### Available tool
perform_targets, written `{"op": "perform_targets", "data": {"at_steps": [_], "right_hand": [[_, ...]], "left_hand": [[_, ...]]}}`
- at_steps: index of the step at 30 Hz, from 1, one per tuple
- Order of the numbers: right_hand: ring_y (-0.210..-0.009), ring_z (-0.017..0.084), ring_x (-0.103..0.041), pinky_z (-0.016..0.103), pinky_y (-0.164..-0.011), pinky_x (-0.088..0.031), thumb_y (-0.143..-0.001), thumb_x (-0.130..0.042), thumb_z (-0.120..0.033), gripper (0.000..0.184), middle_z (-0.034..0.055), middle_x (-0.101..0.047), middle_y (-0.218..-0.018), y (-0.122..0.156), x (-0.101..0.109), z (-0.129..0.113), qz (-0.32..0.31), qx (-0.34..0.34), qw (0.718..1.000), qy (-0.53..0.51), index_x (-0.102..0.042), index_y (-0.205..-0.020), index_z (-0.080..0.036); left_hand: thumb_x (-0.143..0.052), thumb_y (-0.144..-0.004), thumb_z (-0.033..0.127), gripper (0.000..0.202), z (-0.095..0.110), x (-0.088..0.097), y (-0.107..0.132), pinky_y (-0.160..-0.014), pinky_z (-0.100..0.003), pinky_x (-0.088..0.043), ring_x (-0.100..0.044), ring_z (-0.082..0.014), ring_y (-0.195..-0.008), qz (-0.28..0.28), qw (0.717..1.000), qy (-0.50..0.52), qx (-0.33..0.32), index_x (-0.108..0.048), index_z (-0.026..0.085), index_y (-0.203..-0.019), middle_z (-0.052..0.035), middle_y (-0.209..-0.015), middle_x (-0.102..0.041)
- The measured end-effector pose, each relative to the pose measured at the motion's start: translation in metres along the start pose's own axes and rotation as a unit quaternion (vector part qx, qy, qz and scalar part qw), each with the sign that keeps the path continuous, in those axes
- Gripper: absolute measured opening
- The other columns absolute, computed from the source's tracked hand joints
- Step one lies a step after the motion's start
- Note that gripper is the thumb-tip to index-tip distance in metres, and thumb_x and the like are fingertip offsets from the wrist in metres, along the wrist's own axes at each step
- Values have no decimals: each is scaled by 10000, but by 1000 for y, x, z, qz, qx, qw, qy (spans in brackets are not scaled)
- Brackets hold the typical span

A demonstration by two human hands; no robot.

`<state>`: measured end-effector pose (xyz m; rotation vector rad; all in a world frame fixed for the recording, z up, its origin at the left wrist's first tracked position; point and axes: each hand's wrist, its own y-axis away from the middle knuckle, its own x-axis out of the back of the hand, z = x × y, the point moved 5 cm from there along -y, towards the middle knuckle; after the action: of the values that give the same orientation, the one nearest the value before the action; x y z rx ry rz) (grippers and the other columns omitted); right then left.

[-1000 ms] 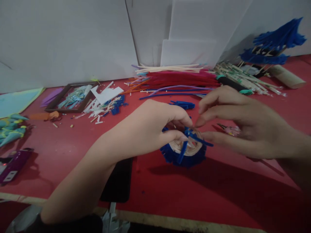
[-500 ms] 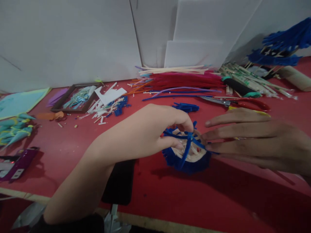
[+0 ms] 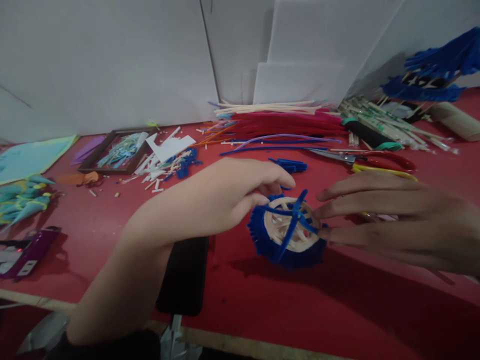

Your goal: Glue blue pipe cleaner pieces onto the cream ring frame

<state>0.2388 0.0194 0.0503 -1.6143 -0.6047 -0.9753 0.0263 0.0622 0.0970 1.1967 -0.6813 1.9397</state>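
Observation:
A round piece lies on the table, with a blue fuzzy pipe-cleaner rim, a cream ring inside and blue strips crossed over its centre. My left hand reaches to its upper left edge. The thumb tip is by the end of one crossed strip, the index finger is stretched out apart from it, and the other fingers are curled and partly hidden. From the right, my right hand lies along the piece with long fingers stretched and spread. Its fingertips touch the right rim near another strip's end; its thumb is hidden.
Behind lie short blue pieces, pliers with red handles and a bundle of red pipe cleaners. Offcuts and a brown tray are at left. A black phone rests under my left forearm.
My left thumb and index finger have come off the crossed strips at the centre and moved left to the rim. The piece is more exposed; my right hand has barely moved.

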Motion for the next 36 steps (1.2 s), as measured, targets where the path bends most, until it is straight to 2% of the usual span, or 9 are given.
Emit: {"op": "perform_targets", "data": {"at_steps": [5, 14, 16, 20, 23, 26, 28, 31, 36], "right_hand": [[-1164, 150, -719, 324, -1084, -586, -1056, -516, -232, 271, -14, -795, -1150, -1, 1, -1, 3, 3, 1000, 10, -728, -1189, -336], [-1140, 142, -729, 286, -1025, -600, -1065, -507, -254, 275, -10, -802, -1128, -6, 3, 0, 14, -8, 1000, -21, -765, -1120, -332], [-1105, 151, -745, 294, -967, -625, -1074, -481, -271, 297, -7, -806, -1103, -4, 3, 1, 14, -5, 1000, -14, -764, -1123, -348], [-1109, 151, -748, 308, -967, -629, -1091, -425, -286, 332, 3, -803, -1128, 3, 2, 3, 9, -9, 1000, -7, -742, -1163, -357], [-1117, 142, -748, 295, -993, -625, -1098, -400, -285, 335, -2, -806, -1118, 5, 2, 2, 7, -20, 1000, 1, -728, -1130, -341], [-1058, 147, -767, 274, -952, -646, -1066, -514, -312, 195, -13, -812, -1029, 5, 3, 1, 36, -56, 998, -18, -706, -1072, -345], [-957, 157, -783, 263, -841, -671, -1009, -634, -356, 43, -17, -802, -946, 7, 4, 3, 64, -108, 990, -62, -676, -1019, -354], [-808, 165, -776, 265, -697, -665, -969, -683, -334, 60, -26, -759, -808, 18, 5, 7, 95, -183, 972, -115, -645, -925, -351], [-759, 184, -783, 293, -740, -687, -980, -666, -320, 119, -10, -785, -780, 38, 11, -1, 104, -199, 968, -114, -755, -908, -352]], "left_hand": [[-527, -981, 52, 345, -10, 7, 3, -949, -219, -554, -758, -140, -1081, 20, 999, -17, 20, -722, 207, -1219, 1, -1205, -800], [-613, -983, 152, 265, -5, -2, -2, -1009, -270, -535, -738, -182, -1172, -43, 998, 13, 33, -714, 216, -1219, -13, -1273, -783], [-739, -928, 283, 438, -7, -4, 0, -1015, -291, -543, -722, -217, -1216, -48, 997, 44, 49, -649, 207, -1350, -51, -1332, -756], [-918, -723, 396, 1069, -10, -16, 1, -1129, -341, -497, -570, -308, -1453, -94, 991, 88, 47, -364, 205, -1616, -133, -1610, -545], [-940, -690, 364, 1217, -11, -26, -1, -1188, -355, -448, -438, -344, -1559, -131, 985, 96, 52, -239, 203, -1671, -150, -1730, -357], [-908, -722, 247, 1212, -11, -30, -4, -1174, -340, -455, -488, -321, -1525, -147, 980, 114, 72, -178, 193, -1688, -143, -1713, -393], [-887, -736, 204, 1185, -12, -30, -6, -1185, -336, -446, -506, -300, -1511, -149, 979, 117, 79, -182, 209, -1689, -123, -1715, -396], [-904, -742, 246, 1114, -14, -25, -5, -1228, -337, -411, -467, -284, -1544, -144, 983, 95, 68, -281, 233, -1666, -102, -1718, -396], [-906, -760, 405, 747, -21, -5, 3, -1175, -380, -490, -612, -300, -1422, -68, 996, 6, 58, -626, 272, -1439, -68, -1526, -645]]}}
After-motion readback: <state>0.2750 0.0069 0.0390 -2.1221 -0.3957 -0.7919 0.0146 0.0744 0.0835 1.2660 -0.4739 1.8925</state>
